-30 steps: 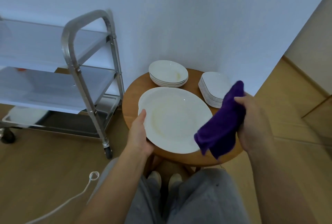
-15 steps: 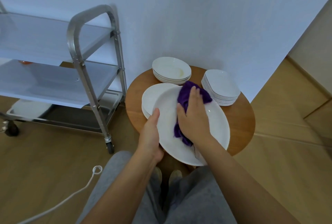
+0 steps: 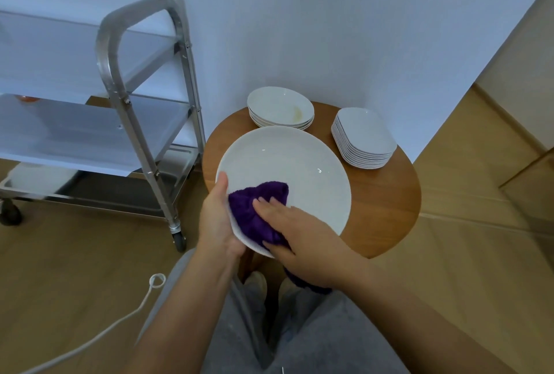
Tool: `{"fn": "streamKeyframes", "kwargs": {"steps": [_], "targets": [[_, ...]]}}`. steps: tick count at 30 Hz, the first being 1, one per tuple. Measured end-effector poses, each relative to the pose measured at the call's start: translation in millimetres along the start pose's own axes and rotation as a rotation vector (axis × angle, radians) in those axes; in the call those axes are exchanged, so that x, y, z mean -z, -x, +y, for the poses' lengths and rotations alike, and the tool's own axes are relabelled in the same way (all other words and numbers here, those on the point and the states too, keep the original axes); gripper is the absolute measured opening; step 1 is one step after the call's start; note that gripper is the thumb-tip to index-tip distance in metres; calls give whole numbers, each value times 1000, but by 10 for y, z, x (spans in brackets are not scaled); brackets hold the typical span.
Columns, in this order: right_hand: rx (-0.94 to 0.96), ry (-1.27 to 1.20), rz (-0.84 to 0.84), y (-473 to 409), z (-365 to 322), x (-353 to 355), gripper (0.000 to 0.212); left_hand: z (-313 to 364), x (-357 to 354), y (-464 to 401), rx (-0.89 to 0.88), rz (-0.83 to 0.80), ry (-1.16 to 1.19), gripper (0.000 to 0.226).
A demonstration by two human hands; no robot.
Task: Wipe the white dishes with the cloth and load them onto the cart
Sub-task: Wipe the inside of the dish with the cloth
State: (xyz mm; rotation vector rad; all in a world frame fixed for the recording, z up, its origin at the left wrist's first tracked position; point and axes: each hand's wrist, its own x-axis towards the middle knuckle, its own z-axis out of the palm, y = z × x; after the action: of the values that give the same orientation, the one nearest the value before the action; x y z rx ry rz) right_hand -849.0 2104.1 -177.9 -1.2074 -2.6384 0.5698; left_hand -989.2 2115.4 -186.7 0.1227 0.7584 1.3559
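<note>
Our left hand point(image 3: 220, 221) is gripping the large round white plate point(image 3: 287, 176) by its rim; our right hand point(image 3: 295, 235) is pressing the purple fuzzy cloth point(image 3: 254, 209) flat against it, fingers straight and together.

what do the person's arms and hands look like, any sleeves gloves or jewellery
Both forearms are bare up to the frame edge, with no sleeves in view. The left hand and right hand wear no gloves, and no rings, watch or bracelet show on the visible sides. The fingernails are short and unpainted. Grey trousers cover the legs below.
</note>
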Motion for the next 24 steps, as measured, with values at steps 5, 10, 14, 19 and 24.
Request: {"fn": "streamKeyframes", "kwargs": {"steps": [5,10,14,19,24], "targets": [[102,176,-99,203,305,50,66,-15,44,4,116,-123,-37,44],[8,402,-102,318,653,186,70,-2,121,19,43,-176,-150,37],[-89,459,-54,242,711,269,71,8,114,12,5,-156,-217,30],[227,435,54,247,289,97,75,90,71,-63,73,-198,-134,49],[243,371,-48,26,151,-64,62,29,90,-83,128,-87,-177,44]]}}
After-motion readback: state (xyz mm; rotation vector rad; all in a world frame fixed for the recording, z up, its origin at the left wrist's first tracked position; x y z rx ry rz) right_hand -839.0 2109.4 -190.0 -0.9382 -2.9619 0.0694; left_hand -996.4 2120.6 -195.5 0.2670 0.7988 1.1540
